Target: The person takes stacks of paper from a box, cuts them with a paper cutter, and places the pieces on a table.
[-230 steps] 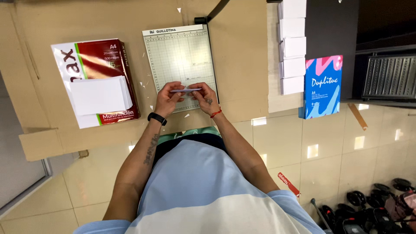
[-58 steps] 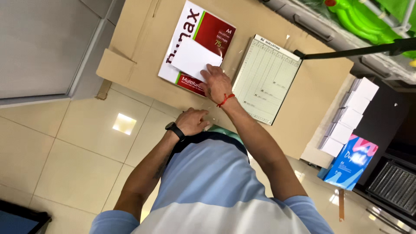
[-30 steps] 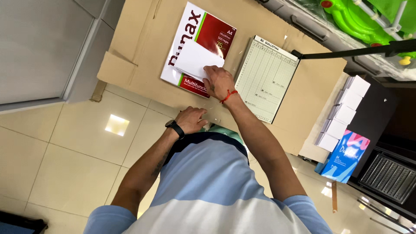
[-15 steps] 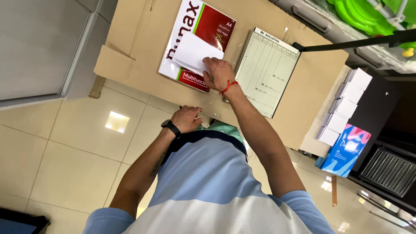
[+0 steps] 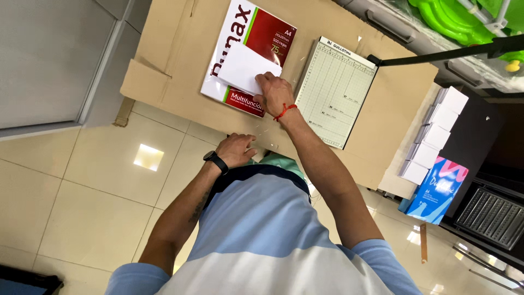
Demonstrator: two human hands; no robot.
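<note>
Right hand (image 5: 273,94) rests fingers-down on a small stack of white cut sheets (image 5: 246,66) lying atop the red paper ream (image 5: 262,38) on the cardboard-covered worktop (image 5: 174,82); whether it grips them I cannot tell. Left hand (image 5: 236,150), loosely curled and empty, sits at the near edge. The paper trimmer (image 5: 335,90) lies bare with its arm raised, so the stacking looks nearly done.

Your left wrist (image 5: 216,161): black watch. Your right wrist (image 5: 284,111): thin red string bracelet. Your shirt (image 5: 262,229): light blue, short sleeves, dark navy collar band, white lower panel.
</note>
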